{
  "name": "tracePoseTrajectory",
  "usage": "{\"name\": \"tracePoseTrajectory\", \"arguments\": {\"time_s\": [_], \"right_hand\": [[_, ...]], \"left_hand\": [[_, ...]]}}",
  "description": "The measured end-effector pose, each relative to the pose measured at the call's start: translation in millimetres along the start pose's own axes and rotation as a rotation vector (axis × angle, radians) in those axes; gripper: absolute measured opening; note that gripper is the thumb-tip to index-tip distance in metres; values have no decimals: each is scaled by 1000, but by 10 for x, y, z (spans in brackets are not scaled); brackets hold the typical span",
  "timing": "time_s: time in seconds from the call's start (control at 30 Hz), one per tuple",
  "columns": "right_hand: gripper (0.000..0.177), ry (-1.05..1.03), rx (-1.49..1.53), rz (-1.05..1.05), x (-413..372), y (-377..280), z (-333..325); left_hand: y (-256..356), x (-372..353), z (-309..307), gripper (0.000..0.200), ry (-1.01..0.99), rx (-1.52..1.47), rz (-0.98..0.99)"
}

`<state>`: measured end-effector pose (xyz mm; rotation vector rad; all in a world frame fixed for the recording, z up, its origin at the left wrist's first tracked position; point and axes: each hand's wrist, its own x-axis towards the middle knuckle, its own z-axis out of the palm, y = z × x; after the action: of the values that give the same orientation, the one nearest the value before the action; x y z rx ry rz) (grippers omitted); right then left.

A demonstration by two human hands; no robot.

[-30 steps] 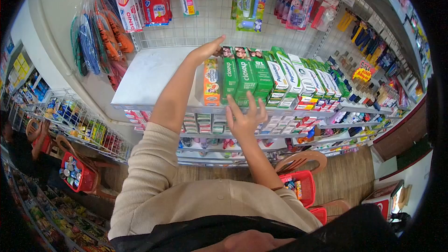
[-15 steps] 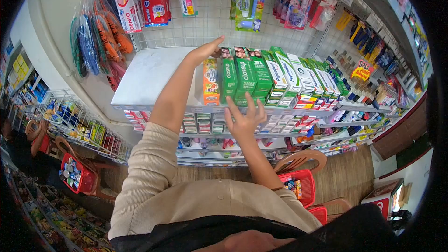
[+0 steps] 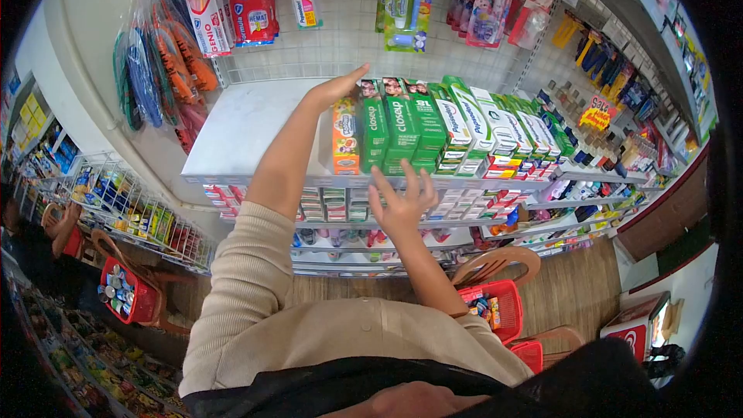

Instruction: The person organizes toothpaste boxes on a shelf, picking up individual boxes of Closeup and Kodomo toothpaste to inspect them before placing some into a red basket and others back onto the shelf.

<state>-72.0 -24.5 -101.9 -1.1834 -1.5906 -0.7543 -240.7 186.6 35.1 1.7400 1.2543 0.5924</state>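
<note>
My left hand (image 3: 339, 90) is at the back of the white shelf (image 3: 248, 125), beside the rear of the orange box (image 3: 345, 139) and the green Closeup boxes (image 3: 401, 125). Its fingers point right, and part of them is hidden. In front of the green boxes is my right hand (image 3: 402, 203), fingers spread, holding nothing; the index fingertip is close to the lower front of the boxes. White and green Pepsodent boxes (image 3: 467, 125) stand in a row to the right of the Closeup boxes.
Toothbrush packs (image 3: 251, 0) and slippers (image 3: 174, 54) hang on the back wall. Red baskets of goods (image 3: 505, 310) sit by brown chairs at lower right. Another red basket (image 3: 138, 294) is at left, near a person in dark clothing (image 3: 39, 248). Wire racks (image 3: 147, 205) stand at left.
My right hand has drawn slightly down from the front of the green boxes. My left hand stays at the back of the row. The view has shifted slightly.
</note>
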Motion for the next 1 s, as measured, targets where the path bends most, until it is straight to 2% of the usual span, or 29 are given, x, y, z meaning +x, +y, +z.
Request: {"name": "tracePoseTrajectory", "arguments": {"time_s": [0.07, 0.17, 0.47, 0.57, 0.63, 0.83, 1.0], "right_hand": [[33, -2, 9, 4, -7, -2, -3], [34, -11, 13, 8, -11, -6, -18], [38, -20, 34, -13, -7, -1, -15], [40, -29, 58, 11, 26, 6, -55], [46, -29, 76, 35, 63, -5, -92], [53, -62, 70, -11, 164, -122, -78], [55, -67, 53, -9, 167, -149, -5]], "left_hand": [[11, -11, -6, 109, 19, -19, -2], [14, -10, -36, 111, -61, -3, -2], [-72, 124, -9, 101, -8, 22, 16], [-1, -37, -20, 98, 26, 74, -6], [-71, -81, -111, 101, 29, 18, 85], [7, -313, -88, 104, 51, -58, 118], [-93, -169, -51, 100, 30, -113, 114]]}}
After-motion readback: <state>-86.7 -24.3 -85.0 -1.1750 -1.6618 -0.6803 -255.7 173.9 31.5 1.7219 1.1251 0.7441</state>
